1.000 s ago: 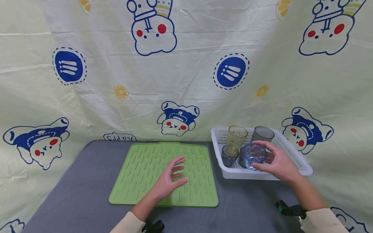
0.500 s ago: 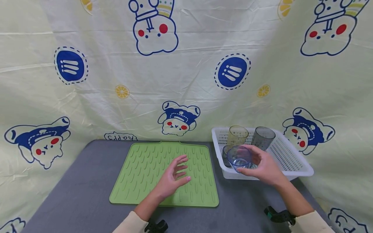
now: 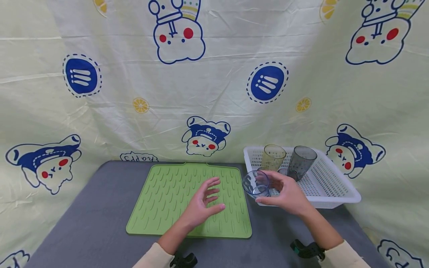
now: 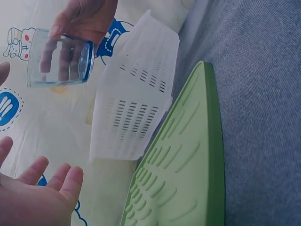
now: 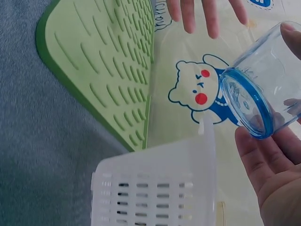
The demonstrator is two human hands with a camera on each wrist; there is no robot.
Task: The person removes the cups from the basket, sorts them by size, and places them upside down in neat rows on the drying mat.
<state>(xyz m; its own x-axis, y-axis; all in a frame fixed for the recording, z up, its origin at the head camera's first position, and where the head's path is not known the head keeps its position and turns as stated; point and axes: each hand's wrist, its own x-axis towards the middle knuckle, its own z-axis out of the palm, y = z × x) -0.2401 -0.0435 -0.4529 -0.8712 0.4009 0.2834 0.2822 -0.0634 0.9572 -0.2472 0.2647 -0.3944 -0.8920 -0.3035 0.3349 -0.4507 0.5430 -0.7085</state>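
Note:
A clear bluish drinking glass [image 3: 256,184] is gripped by my right hand [image 3: 285,191] above the near left corner of the white basket [image 3: 335,199]. In the right wrist view the thick blue base of the glass [image 5: 251,103] shows, with fingers and thumb curled round its side. My left hand [image 3: 201,204] hovers over the green mat [image 3: 161,208], its fingers spread and touching nothing. Inside the basket stand a yellowish glass [image 3: 273,156] and a tilted grey glass [image 3: 302,162]. Other glassware behind the right hand is partly hidden.
The ribbed green mat lies on the grey tabletop [image 3: 100,208], left of the basket. A patterned curtain [image 3: 214,89] hangs behind the table. Each wrist wears a dark camera mount.
My right hand has lifted the blue glass from among the other glasses and carried it left to the basket's near left corner. My left hand has drifted slightly right.

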